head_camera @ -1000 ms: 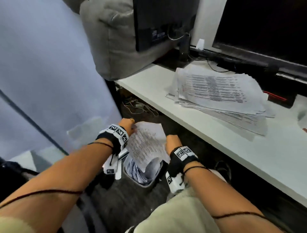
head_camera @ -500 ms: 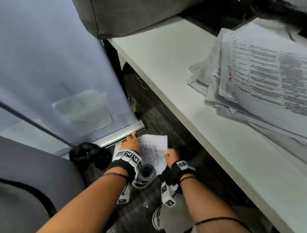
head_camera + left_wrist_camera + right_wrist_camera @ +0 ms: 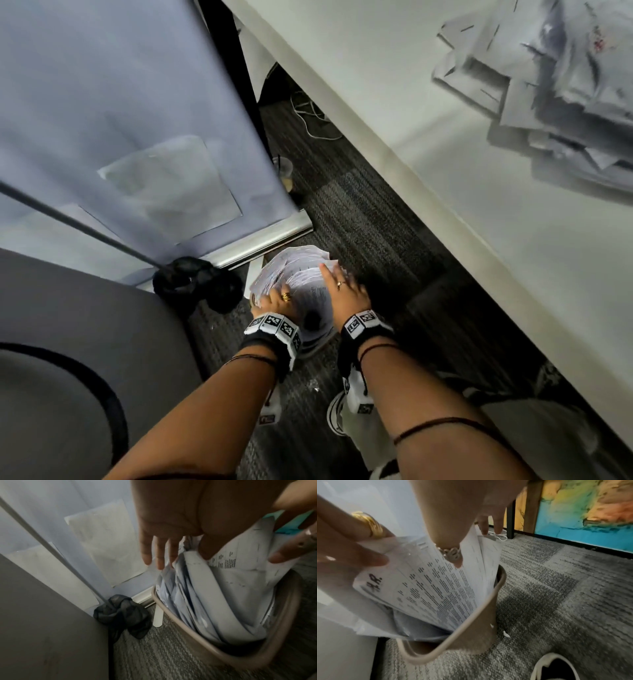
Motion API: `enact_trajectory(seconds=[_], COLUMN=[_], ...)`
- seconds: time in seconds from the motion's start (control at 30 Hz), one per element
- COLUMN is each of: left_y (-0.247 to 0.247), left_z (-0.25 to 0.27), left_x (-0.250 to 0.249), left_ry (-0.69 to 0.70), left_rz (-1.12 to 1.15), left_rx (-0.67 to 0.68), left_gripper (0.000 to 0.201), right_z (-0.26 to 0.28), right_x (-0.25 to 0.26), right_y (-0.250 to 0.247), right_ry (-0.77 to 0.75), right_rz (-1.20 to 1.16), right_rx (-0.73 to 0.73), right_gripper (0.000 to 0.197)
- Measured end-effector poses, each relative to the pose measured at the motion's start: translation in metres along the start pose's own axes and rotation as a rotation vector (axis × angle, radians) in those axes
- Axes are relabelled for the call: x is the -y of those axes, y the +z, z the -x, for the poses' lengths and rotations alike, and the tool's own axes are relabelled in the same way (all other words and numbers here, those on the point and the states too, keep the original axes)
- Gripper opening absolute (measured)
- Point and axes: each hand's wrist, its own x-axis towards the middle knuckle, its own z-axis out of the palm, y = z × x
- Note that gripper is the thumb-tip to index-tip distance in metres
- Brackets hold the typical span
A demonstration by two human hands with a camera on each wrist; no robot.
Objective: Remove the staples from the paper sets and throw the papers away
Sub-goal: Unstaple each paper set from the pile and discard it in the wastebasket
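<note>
Papers (image 3: 301,274) standing up in the bin (image 3: 471,623), low end down inside, top end sticking out past the rim. Long side running up and down, leaning a bit, top fanned out. Bin down on the grey carpet (image 3: 370,219), beside the desk (image 3: 445,144).

Left hand (image 3: 272,301) on the near left side of the papers. Fingers out straight and spread, tips against the sheets, not curled round them. Gold ring (image 3: 373,524) on one finger.

Right hand (image 3: 344,286) flat on top of the papers. Fingers out straight, pressing down, thumb on a printed sheet.

From the head view: more papers piled on the desk (image 3: 555,85), blurry. Bin nearly hidden under the papers and hands.

From the left wrist view: bin rim (image 3: 180,622) clear, many curved sheets packed inside, a dark cloth (image 3: 123,616) on the floor by the blue screen (image 3: 51,507).

From the right wrist view: printed lines on the top sheet, black marker scrawl near one corner, a shoe (image 3: 554,668) near the bin, a bright painted wall (image 3: 590,509) behind.
</note>
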Motion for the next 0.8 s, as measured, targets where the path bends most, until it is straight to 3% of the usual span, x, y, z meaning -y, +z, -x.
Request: enact_trajectory(seconds=[0.07,0.17,0.27,0.37,0.5,0.6,0.67,0.73,0.8], left_y=[-0.003,-0.037,-0.086,-0.14,-0.201,-0.228,-0.236,-0.236,-0.229], left_z=[-0.003,0.007,0.038,0.082,0.158,0.205,0.247,0.28,0.319], left_x=[0.007,0.014,0.018,0.02,0.012,-0.005,-0.023,-0.049,-0.078], left_ry=[0.027,0.04,0.048,0.146,0.475,0.697,0.876,1.043,1.196], left_rz=[-0.02,-0.018,0.081,0.31,0.521,0.575,0.554,0.5,0.399], left_rx=[0.031,-0.03,-0.338,-0.627,-0.937,-1.071,-1.086,-1.07,-1.009], left_gripper=[0.052,0.053,0.053,0.051,0.04,0.037,0.041,0.044,0.045], right_z=[0.006,0.018,0.045,0.095,0.197,0.255,0.304,0.345,0.391], right_x=[0.003,0.018,0.042,0.066,0.091,0.098,0.089,0.068,0.034], right_y=[-0.006,-0.033,-0.077,-0.129,-0.179,-0.201,-0.211,-0.215,-0.21], right_ry=[-0.006,-0.033,-0.023,-0.055,-0.089,-0.134,-0.085,-0.004,0.169], right_rz=[0.005,0.044,0.08,0.038,-0.043,-0.065,-0.072,-0.064,-0.08], right_rx=[-0.017,-0.157,-0.306,-0.528,-0.881,-1.071,-1.152,-1.252,-1.341], right_gripper=[0.089,0.07,0.041,0.03,0.025,0.023,0.032,0.027,0.019])
